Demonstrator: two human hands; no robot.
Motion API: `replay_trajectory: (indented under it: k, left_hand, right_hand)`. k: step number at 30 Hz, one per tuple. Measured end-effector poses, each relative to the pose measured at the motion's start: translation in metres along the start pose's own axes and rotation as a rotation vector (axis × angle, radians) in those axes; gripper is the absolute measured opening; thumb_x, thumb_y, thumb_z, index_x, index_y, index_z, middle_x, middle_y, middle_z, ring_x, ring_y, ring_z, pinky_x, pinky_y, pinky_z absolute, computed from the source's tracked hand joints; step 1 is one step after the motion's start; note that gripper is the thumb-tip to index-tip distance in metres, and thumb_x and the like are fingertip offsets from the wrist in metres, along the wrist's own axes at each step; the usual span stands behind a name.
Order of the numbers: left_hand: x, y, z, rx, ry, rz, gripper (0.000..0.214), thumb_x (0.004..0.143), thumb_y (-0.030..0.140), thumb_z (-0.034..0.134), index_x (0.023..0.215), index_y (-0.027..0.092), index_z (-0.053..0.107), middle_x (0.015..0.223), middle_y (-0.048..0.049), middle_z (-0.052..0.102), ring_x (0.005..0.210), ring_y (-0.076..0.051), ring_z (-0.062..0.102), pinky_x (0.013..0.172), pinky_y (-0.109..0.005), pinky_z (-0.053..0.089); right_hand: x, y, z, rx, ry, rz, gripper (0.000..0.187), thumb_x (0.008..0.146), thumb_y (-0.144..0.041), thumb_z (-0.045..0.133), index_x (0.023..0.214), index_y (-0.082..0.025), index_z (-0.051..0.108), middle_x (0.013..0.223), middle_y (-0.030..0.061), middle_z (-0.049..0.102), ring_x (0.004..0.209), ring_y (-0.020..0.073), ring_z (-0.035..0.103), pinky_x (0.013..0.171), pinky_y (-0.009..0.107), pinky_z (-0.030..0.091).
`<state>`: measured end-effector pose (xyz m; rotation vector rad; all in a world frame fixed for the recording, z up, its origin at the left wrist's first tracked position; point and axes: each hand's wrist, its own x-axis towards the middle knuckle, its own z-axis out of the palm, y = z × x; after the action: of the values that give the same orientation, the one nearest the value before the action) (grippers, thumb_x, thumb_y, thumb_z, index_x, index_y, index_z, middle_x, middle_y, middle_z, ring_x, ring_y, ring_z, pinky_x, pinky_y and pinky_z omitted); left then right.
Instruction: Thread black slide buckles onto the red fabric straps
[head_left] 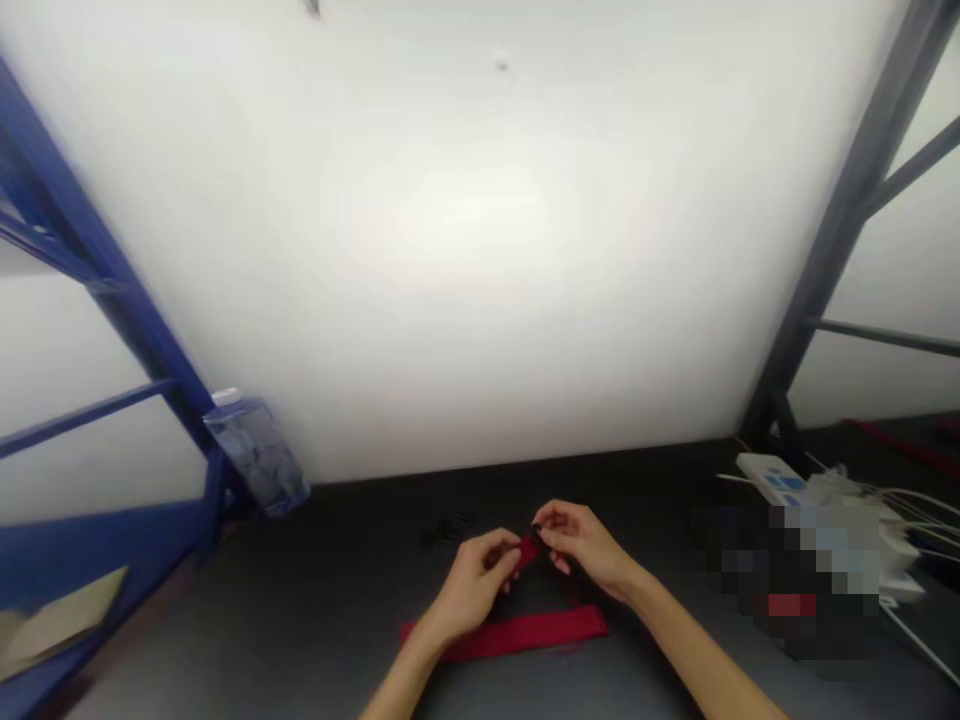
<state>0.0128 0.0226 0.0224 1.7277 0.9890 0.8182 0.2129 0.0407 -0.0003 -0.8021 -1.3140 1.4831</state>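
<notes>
Surface (300, 620): I see it dark, under both hands.
Red strap (532, 633): it lies on the surface, partly covered by the left forearm (405, 675).
Left hand (474, 580): it pinches a red fabric piece (526, 553), beyond the strap.
Right hand (585, 545): it grasps a small black part (536, 535) at this fabric's end.
Black pieces (450, 529): they lie beyond the left hand.

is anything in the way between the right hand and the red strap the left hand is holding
Only the small black piece in the right hand, at or very near the end of the red strap. Nothing else visible does: the flat red strip lies nearer the camera, the loose black pieces beyond the left hand.
</notes>
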Motion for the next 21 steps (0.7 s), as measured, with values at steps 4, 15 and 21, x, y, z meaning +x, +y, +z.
replay_trajectory:
  k: [4, 15, 21]
  left_hand:
    - [-0.0010, 0.0039, 0.0010, -0.001, 0.002, 0.019, 0.034, 0.091, 0.045, 0.053, 0.086, 0.014, 0.065, 0.069, -0.0001, 0.058, 0.056, -0.011, 0.050, 0.055, -0.022, 0.040]
    - [-0.0025, 0.0077, 0.0021, 0.017, -0.008, 0.038, 0.033, 0.091, 0.043, 0.052, 0.082, 0.014, 0.065, 0.071, -0.0014, 0.059, 0.059, -0.012, 0.051, 0.055, -0.022, 0.040]
    - [-0.0010, 0.0019, 0.0022, 0.014, 0.002, 0.004, 0.028, 0.089, 0.038, 0.056, 0.080, 0.013, 0.066, 0.065, -0.0001, 0.059, 0.055, -0.012, 0.052, 0.054, -0.022, 0.039]
  right_hand:
    - [-0.0011, -0.0008, 0.0012, 0.048, -0.034, 0.017, 0.029, 0.074, -0.038, 0.075, 0.087, -0.017, 0.061, 0.070, -0.0022, 0.055, 0.049, 0.0074, 0.049, 0.041, 0.019, 0.037]
    - [-0.0032, 0.0020, 0.0069, 0.070, -0.075, 0.047, 0.031, 0.074, -0.038, 0.076, 0.087, -0.016, 0.059, 0.069, -0.0026, 0.056, 0.047, 0.0071, 0.049, 0.041, 0.019, 0.038]
    - [-0.0029, 0.0044, 0.0083, 0.093, -0.089, 0.047, 0.032, 0.073, -0.037, 0.077, 0.086, -0.018, 0.055, 0.070, -0.0042, 0.055, 0.046, 0.0061, 0.048, 0.040, 0.018, 0.038]
